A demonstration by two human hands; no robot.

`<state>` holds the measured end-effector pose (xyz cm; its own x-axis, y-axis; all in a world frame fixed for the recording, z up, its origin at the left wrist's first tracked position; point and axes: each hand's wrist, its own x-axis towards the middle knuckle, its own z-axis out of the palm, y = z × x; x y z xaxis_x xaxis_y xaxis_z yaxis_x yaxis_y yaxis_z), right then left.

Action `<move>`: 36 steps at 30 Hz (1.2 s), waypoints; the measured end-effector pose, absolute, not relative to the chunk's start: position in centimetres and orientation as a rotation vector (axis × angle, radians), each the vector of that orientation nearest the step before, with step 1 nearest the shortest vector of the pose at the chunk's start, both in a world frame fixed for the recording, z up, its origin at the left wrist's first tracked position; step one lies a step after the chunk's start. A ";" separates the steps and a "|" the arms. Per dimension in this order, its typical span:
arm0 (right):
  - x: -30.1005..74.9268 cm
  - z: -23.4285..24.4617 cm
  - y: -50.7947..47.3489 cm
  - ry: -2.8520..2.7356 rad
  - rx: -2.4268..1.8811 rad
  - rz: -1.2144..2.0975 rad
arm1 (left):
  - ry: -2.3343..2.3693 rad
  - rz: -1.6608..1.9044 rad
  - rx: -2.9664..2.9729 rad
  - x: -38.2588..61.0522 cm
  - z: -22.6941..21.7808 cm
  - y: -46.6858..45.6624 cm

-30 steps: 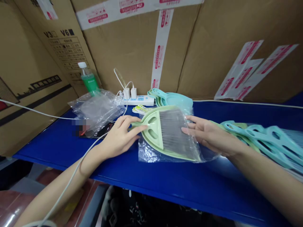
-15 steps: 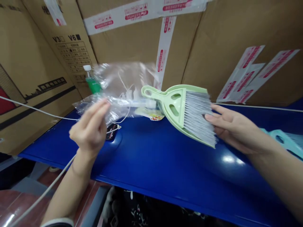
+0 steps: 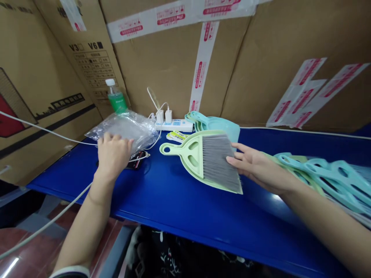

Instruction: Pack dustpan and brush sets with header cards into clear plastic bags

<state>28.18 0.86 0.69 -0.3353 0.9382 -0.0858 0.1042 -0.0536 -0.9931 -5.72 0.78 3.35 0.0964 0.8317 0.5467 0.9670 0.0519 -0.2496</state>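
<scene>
My right hand (image 3: 255,166) pinches a light green dustpan (image 3: 185,170) and its matching brush (image 3: 216,160) at the bristle end. Nested together, the two are held above the blue table, handles pointing left. Over clear plastic bags (image 3: 136,125) at the left, my left hand (image 3: 114,154) has its fingers curled around the plastic; the fingertips are partly hidden. Behind the held set, a stack of dustpans (image 3: 223,125) with a light blue one in front stands against the cardboard. Several light blue and green brushes (image 3: 321,168) lie at the right, partly behind my right forearm.
A bottle with green contents (image 3: 117,98) stands behind the bags. A white power strip (image 3: 176,125) with plugged-in chargers sits at the back near a yellow packet (image 3: 176,136). A dark phone-like device (image 3: 135,160) lies by my left hand. Cardboard boxes (image 3: 162,69) wall the blue table (image 3: 174,200).
My left hand has lowered a lifted clear bag onto the table, uncovering the power strip. The dustpan and brush have moved left and down with my right hand, so the dustpan stack now shows.
</scene>
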 end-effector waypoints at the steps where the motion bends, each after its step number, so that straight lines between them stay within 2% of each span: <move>1: 28.1 0.5 0.8 -1.526 -1.143 1.486 | -1.639 -0.441 -1.803 -5.3 3.2 0.7; 3: 28.0 0.1 0.8 -1.561 -1.132 1.514 | -1.390 -0.621 -1.977 -4.1 2.9 0.5; 6: 27.9 -0.3 0.8 -1.569 -1.122 1.555 | -1.122 -0.493 -2.537 -1.6 1.8 0.0; 10: 28.5 0.0 1.2 -1.681 -1.254 1.436 | -1.098 -0.460 -2.731 0.2 0.3 -0.5; 13: 28.7 0.9 0.8 -1.846 -1.350 0.791 | -1.087 -0.580 -2.767 0.4 0.0 -0.6; 15: 28.1 1.4 0.0 -1.967 -1.236 0.290 | -1.067 -0.628 -2.752 0.4 0.0 -0.7; 17: 27.1 1.6 -1.1 -2.201 -1.044 0.097 | -1.038 -0.616 -2.726 0.6 0.0 -0.8; 19: 25.8 1.4 -2.3 -2.435 -0.876 0.118 | -0.994 -0.579 -2.695 0.9 -0.1 -0.8; 22: 24.5 0.7 -3.3 -2.545 -0.869 0.123 | -0.913 -0.545 -2.645 1.2 -0.4 -0.8; 26: 24.4 0.3 -3.4 -2.494 -0.951 0.178 | -0.861 -0.549 -2.636 1.8 -0.4 -0.6; 36: 26.2 2.3 -3.2 -2.337 -0.987 -0.056 | -0.738 -0.675 -2.659 4.6 2.0 0.8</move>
<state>26.23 -3.19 2.26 -0.5471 0.6406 0.5388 0.6656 0.7232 -0.1840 4.63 0.80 2.03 0.7579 0.4048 0.5116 0.5456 -0.8232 -0.1569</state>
